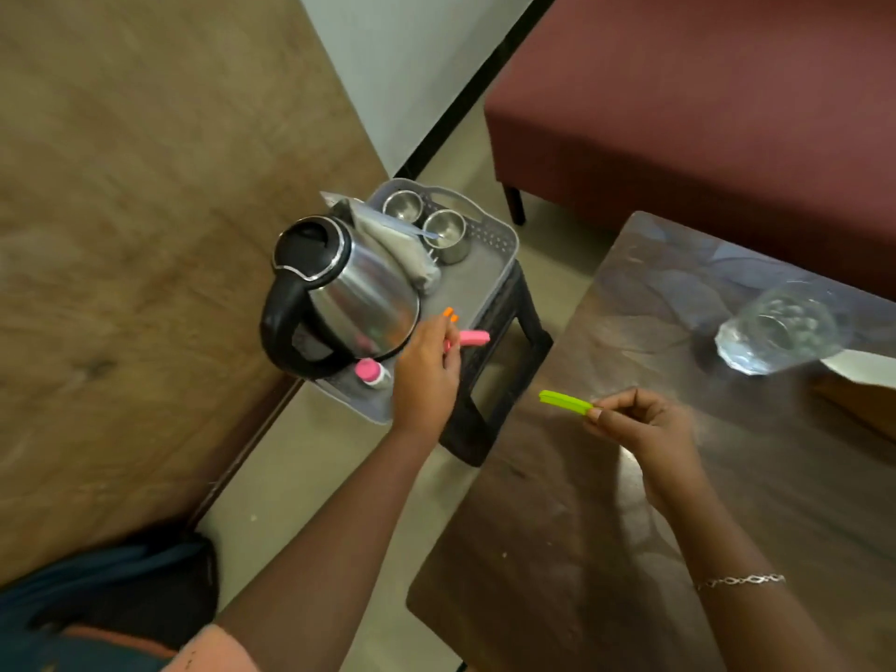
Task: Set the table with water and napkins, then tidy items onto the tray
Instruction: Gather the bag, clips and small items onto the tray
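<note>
A grey tray point(489, 278) rests on a dark stool point(504, 361). On it stand a steel electric kettle point(349, 288), two steel cups point(446, 232), a folded grey cloth point(417, 254) and a small pink-capped bottle point(371, 372). My left hand point(426, 375) hovers over the tray's near edge and pinches a pink clip point(472, 338). My right hand point(645, 429) is above the brown table point(582, 526) and pinches a green clip point(565, 401). A glass of water point(780, 327) stands on the table at the right.
A maroon sofa point(703, 114) fills the top right. A wooden panel point(145, 235) runs along the left. A white napkin corner point(858, 368) shows beside the glass. Tiled floor lies between stool and table.
</note>
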Motion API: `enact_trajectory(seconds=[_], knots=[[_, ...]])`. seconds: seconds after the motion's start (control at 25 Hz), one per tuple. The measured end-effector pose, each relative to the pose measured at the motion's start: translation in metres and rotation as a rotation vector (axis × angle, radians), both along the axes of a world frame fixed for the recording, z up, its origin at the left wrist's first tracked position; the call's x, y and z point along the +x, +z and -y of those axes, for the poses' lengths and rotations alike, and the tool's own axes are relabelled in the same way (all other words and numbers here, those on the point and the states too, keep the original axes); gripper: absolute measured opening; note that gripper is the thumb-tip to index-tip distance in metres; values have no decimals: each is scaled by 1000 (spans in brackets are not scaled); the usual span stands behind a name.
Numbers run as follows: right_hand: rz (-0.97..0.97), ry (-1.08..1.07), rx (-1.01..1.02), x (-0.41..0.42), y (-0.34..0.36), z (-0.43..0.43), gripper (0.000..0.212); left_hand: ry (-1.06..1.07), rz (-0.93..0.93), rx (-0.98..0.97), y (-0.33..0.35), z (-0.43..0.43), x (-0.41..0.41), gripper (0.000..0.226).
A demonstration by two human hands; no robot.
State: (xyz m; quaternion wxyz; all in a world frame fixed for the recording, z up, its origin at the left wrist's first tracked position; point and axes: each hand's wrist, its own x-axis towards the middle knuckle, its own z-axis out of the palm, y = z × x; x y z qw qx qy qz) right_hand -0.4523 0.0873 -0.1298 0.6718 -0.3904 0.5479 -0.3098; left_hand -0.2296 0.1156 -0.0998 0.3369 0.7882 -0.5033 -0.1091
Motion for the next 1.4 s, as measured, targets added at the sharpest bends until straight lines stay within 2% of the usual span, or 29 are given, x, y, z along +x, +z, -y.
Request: enact_trajectory(seconds=[0.08, 0.2, 0.32, 0.36, 0.56, 0.68, 0.92, 1.0, 1.12, 1.24, 1.36, 1.4], knots=[[-1, -3, 7, 19, -1, 3, 21, -24, 51, 49, -6, 17, 26, 8], [5, -16, 43, 33, 0, 1, 18, -109, 155, 240, -19, 46, 45, 9], [-15, -8, 82, 34, -5, -2, 15, -211, 425, 578, -30, 77, 49, 27], [-22, -14, 97, 32, -8, -3, 15, -237, 501, 631, -32, 87, 48, 32], [-75, -64, 145, 20, -13, -6, 15, -382, 643, 722, -52, 122, 42, 33], [-74, -94, 158, 16, -12, -2, 14, -374, 564, 758, -65, 124, 40, 29], [-82, -94, 182, 20, -11, 16, 13, -196, 142, 610, -84, 113, 63, 19], [-92, -41, 206, 28, -8, 26, 20, -161, 140, 573, -87, 110, 71, 26], [-169, 54, 154, 50, 4, 49, 23, -261, 232, 644, -88, 110, 75, 30], [-337, 203, -83, 84, 22, 79, 22, -267, 271, 650, -89, 109, 76, 27], [-653, 465, -450, 131, 35, 112, 4, -231, 215, 595, -91, 97, 75, 21], [-744, 536, -557, 148, 34, 122, 10, -225, 177, 548, -92, 91, 73, 20]])
